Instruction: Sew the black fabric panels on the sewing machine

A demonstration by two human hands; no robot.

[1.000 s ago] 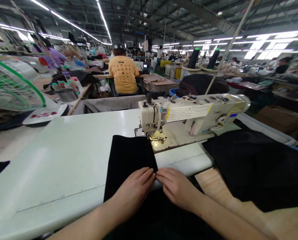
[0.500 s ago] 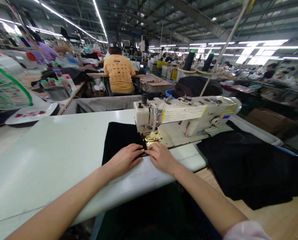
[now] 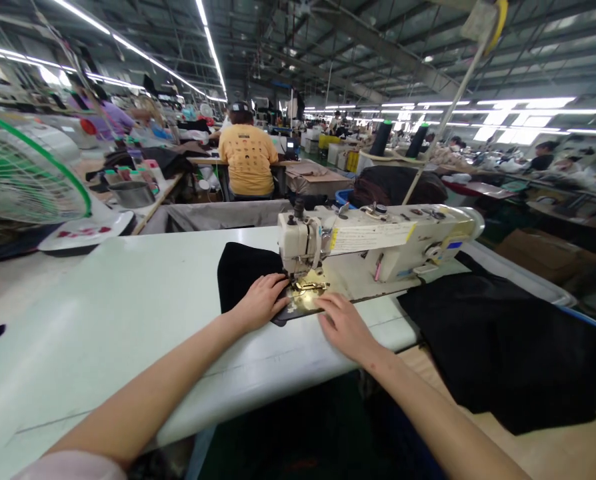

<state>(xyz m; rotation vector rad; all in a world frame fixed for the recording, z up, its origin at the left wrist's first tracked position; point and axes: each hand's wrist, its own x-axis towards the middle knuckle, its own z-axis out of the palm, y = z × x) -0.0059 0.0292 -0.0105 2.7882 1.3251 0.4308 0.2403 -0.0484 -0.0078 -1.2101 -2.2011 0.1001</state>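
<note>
A piece of black cloth (image 3: 243, 270) lies on the pale tabletop, its right edge at the needle area of a white sewing machine (image 3: 298, 247). My left hand (image 3: 261, 303) rests on the cloth's near right corner, fingers stretched toward the presser foot and thumb apart. My right hand (image 3: 345, 327) is beside the shiny needle plate (image 3: 308, 297), near the front edge of the machine bed. Its fingers point left, slightly spread, with nothing visible in them. Part of the cloth is hidden under my left hand.
More black cloth (image 3: 508, 347) lies in a heap at the right. A green-rimmed fan (image 3: 33, 173) and a metal pot (image 3: 133, 195) stand at the left. Ahead, a person in a yellow shirt (image 3: 248, 157) sits facing away. Black thread cones (image 3: 381, 140) stand behind the machine.
My right hand has moved away from the left hand and off the cloth, uncovering the needle plate. The left hand has shifted slightly up toward the presser foot. The camera view has turned slightly left.
</note>
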